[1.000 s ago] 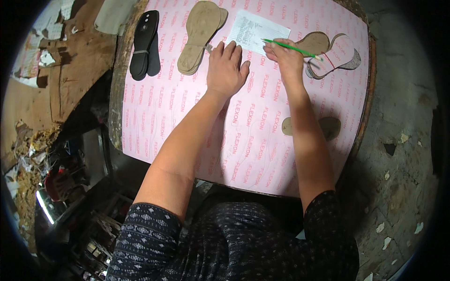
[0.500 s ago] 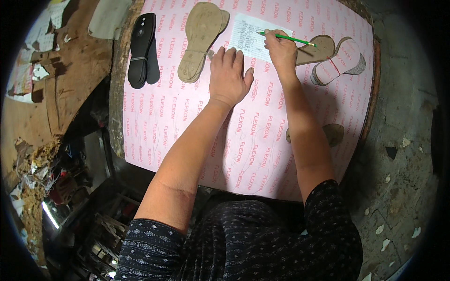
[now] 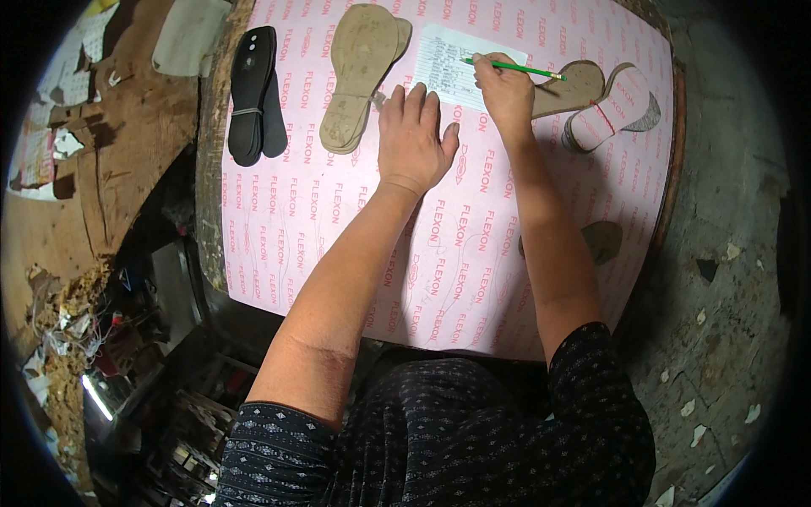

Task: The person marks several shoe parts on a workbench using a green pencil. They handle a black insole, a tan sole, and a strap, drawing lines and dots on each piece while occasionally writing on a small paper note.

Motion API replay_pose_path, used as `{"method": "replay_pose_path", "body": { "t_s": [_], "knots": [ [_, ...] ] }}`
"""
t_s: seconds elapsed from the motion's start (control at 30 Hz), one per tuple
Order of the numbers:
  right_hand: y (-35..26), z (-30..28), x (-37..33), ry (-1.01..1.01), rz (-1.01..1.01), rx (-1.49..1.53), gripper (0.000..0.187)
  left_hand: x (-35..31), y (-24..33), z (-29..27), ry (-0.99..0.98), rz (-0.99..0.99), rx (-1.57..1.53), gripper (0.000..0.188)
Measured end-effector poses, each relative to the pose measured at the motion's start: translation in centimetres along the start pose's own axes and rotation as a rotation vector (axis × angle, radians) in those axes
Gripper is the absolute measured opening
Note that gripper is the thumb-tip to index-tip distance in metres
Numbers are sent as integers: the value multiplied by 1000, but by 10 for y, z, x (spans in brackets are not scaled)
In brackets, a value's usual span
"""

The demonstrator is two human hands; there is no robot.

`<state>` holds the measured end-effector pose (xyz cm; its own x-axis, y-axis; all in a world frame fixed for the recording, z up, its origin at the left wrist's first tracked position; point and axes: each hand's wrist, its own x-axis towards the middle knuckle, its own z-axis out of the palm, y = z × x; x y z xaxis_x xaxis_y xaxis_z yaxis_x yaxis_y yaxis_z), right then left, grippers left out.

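Note:
My right hand (image 3: 505, 91) is closed round a green pencil (image 3: 530, 70), its tip on the written part of a lined sheet of paper (image 3: 473, 91). Palm down, my left hand (image 3: 416, 139) lies with fingers stretched out, fingertips by the paper's lower left corner. Left of it is a tied bundle of brown sole-shaped pieces (image 3: 359, 63). Farther left lies a bundle of black soles (image 3: 252, 84) bound with a band. Beyond my right wrist are a brown sole piece (image 3: 574, 87) and a tied bundle of pink-faced sole pieces (image 3: 615, 106).
Pink printed sheeting (image 3: 338, 220) covers the table, with faint sole outlines drawn on it. Another dark sole-shaped piece (image 3: 605, 242) is partly hidden by my right forearm. A worn wooden board (image 3: 110, 144) stands at left; a rough grey floor (image 3: 718, 321) lies at right.
The pencil has shifted very slightly to the left with my right hand, its tip staying on the paper. My left hand stays in place. The whole view has tilted a little.

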<state>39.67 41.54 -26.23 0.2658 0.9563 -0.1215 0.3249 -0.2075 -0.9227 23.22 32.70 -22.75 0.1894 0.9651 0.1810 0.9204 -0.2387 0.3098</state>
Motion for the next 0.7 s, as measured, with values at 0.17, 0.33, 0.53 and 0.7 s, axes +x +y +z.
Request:
{"method": "replay_pose_path", "body": {
  "t_s": [0.17,0.33,0.53,0.7],
  "knots": [
    [-6,4,-2,64,-98,-135,28,1,0,0,-8,0,-1,57],
    [-16,-4,-25,241,-222,-105,23,2,0,0,-18,-14,-18,58],
    [31,-104,-114,100,-75,-216,33,3,-1,1,-27,-18,-28,59],
    [84,-209,-195,469,192,-700,34,3,-1,1,-39,-23,-16,61]
  ]
}}
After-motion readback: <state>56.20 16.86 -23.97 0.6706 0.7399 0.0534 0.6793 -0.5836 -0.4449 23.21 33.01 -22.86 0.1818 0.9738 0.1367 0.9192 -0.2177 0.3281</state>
